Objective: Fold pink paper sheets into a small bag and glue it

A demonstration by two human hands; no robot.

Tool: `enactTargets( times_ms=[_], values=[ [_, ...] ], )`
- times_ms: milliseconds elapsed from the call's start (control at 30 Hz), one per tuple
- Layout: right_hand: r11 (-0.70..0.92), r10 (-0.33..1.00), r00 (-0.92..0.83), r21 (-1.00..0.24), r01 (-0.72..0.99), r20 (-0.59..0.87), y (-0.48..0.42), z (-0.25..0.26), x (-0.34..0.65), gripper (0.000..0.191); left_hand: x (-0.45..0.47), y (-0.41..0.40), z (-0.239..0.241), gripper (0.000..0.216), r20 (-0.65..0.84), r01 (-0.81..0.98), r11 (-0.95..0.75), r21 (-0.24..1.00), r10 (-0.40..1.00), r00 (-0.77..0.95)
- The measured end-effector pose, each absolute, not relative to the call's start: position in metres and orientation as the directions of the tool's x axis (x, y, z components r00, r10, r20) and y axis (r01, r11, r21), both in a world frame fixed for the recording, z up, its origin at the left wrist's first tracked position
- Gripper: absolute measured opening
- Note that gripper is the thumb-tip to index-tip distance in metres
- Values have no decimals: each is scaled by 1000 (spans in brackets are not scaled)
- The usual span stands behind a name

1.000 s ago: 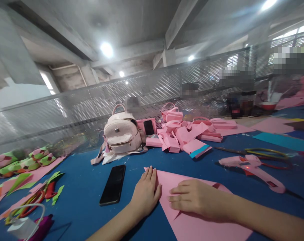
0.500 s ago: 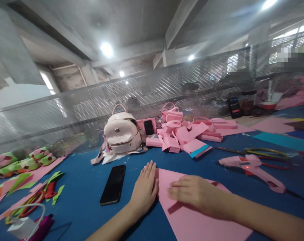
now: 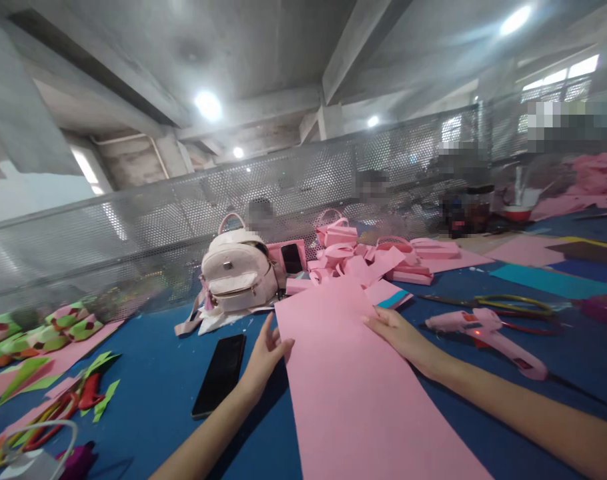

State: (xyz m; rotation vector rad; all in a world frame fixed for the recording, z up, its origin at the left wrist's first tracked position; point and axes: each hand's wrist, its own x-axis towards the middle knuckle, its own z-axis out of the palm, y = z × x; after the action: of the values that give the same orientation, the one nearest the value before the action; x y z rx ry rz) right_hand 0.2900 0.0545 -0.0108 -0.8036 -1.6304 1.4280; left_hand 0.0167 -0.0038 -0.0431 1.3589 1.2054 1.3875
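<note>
And the pink sheet (image 3: 338, 380), likely light and bendy, suits side-edge holds: right hand (image 3: 407, 339) pinches its right edge; left hand (image 3: 261, 359) at its left, grip unclear.

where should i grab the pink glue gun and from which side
Probably best by the handle, with the right hand, once free of the pink sheet, coming from the near right. The glue gun lies with its nozzle left and handle slanting toward the near right. Its red light is lit, so the nozzle may be hot.
</note>
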Motion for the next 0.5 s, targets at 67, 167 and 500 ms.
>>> enactTargets(
  times_ms=[67,167,500],
  values=[
    [51,885,-453,-989,-142,111,51,-10,289,46,19,-10,-36,65,113,-24,-111,993,992,51],
    [-53,893,-445,-969,-241,62,51,-12,289,42,22,-18,-30,46,39,-105,-23,994,987,158],
    [-62,857,-512,-974,-216,59,61,-22,291,46,16,-14,-19,44,85,-177,-57,983,984,155]
  ],
)
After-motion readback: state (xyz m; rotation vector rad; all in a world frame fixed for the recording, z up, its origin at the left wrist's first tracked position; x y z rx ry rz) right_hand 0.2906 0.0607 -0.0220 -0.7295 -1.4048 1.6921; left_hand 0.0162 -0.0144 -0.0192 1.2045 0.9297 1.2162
